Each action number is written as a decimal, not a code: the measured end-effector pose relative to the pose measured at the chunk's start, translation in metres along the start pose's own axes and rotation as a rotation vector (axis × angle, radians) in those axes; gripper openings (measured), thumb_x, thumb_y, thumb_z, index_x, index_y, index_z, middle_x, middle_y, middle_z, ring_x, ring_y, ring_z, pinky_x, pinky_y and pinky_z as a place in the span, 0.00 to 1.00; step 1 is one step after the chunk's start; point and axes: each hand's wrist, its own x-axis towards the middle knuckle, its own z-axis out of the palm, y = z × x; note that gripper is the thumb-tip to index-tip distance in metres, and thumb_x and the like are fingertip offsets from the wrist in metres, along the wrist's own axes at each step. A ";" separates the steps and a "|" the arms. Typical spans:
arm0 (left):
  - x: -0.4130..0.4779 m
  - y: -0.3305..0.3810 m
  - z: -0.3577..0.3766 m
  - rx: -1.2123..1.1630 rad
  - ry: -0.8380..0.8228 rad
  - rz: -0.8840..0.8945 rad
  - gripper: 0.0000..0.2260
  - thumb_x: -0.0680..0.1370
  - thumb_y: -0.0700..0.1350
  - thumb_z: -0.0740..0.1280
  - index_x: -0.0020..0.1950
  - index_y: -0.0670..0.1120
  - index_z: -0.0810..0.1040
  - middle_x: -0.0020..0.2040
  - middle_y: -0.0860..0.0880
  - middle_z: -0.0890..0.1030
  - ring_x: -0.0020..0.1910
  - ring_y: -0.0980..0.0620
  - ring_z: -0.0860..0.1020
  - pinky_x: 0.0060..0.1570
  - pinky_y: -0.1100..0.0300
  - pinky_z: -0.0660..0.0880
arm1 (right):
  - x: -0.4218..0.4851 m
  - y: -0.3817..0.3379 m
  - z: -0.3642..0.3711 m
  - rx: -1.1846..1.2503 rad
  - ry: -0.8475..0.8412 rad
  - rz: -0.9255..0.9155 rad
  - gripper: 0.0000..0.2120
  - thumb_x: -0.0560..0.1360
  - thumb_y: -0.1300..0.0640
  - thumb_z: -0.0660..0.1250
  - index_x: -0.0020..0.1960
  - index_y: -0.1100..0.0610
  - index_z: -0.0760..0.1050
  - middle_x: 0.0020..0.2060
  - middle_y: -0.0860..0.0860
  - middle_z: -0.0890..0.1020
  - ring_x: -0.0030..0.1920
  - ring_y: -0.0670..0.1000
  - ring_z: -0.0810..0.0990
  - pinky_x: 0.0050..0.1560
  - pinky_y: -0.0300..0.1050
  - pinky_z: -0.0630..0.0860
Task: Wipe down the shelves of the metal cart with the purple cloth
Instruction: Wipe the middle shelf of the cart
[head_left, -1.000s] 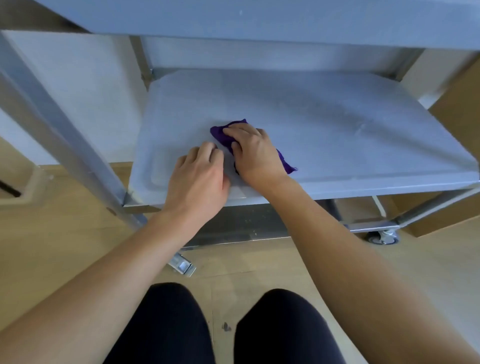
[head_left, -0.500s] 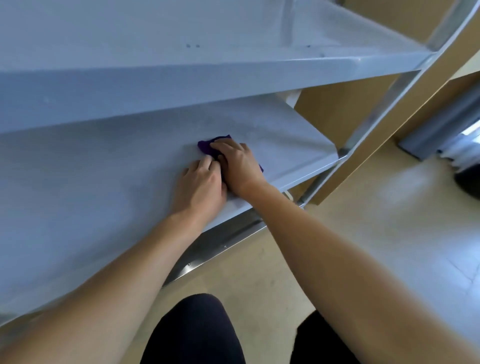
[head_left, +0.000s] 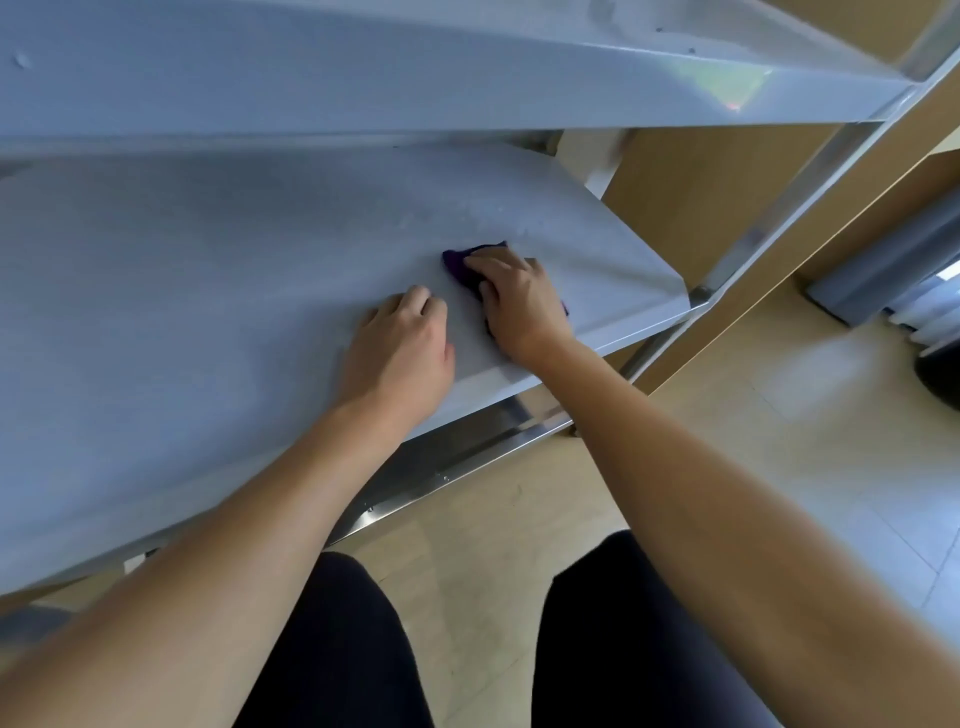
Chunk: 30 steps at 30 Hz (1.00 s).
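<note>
**Under the right hand, the cloth has gone on toward the shelf's right end**

Beneath the right hand (head_left: 519, 306) lies the purple cloth (head_left: 460, 265), bunched and pressed flat to the middle shelf (head_left: 208, 291) of the metal cart. The fingers curl over it and the thumb is tucked against its near edge, so the hand both grips it and bears down. The left hand (head_left: 400, 358) holds nothing. Its fingers are loosely bent and it rests on bare shelf just to the left of the right hand.

Half a second ago the two hands lay touching, the left fingers against the right thumb. Now a strip of bare shelf shows between them, and the right hand sits closer to the shelf's right front corner. I judge this to be a stroke carrying rightward while the left hand acts as a brace. That would put this end of the shelf nearly covered. The upper shelf (head_left: 363, 67) above both hands shows small specks and may well need a pass of its own.

Only two bits of the cloth show. A dark point sticks out past the fingertips to the far left, and a sliver peeks out by the heel of the hand on its little-finger side. Its long axis therefore seems to run diagonally under the palm, from far-left to near-right. With most of it hidden, that line is a guess and not a clear sighting.
</note>
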 end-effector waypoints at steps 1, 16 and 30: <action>0.000 0.000 0.000 0.003 0.003 -0.004 0.10 0.76 0.40 0.60 0.54 0.40 0.75 0.56 0.41 0.75 0.55 0.39 0.73 0.54 0.47 0.69 | -0.004 -0.005 0.002 0.024 -0.001 -0.061 0.19 0.80 0.64 0.57 0.68 0.56 0.74 0.68 0.51 0.74 0.65 0.58 0.72 0.67 0.47 0.66; 0.006 0.003 0.003 0.037 0.007 0.001 0.10 0.76 0.41 0.60 0.54 0.39 0.76 0.56 0.42 0.76 0.54 0.39 0.74 0.55 0.47 0.70 | -0.009 0.020 0.001 0.046 0.123 0.146 0.21 0.79 0.63 0.56 0.70 0.54 0.72 0.68 0.51 0.74 0.67 0.57 0.69 0.69 0.50 0.66; 0.009 0.021 0.005 0.120 0.021 -0.024 0.08 0.76 0.41 0.60 0.52 0.40 0.74 0.53 0.42 0.75 0.52 0.39 0.74 0.48 0.48 0.69 | 0.011 0.055 -0.007 -0.053 0.051 0.280 0.22 0.80 0.64 0.53 0.72 0.53 0.68 0.71 0.51 0.69 0.67 0.58 0.67 0.67 0.50 0.67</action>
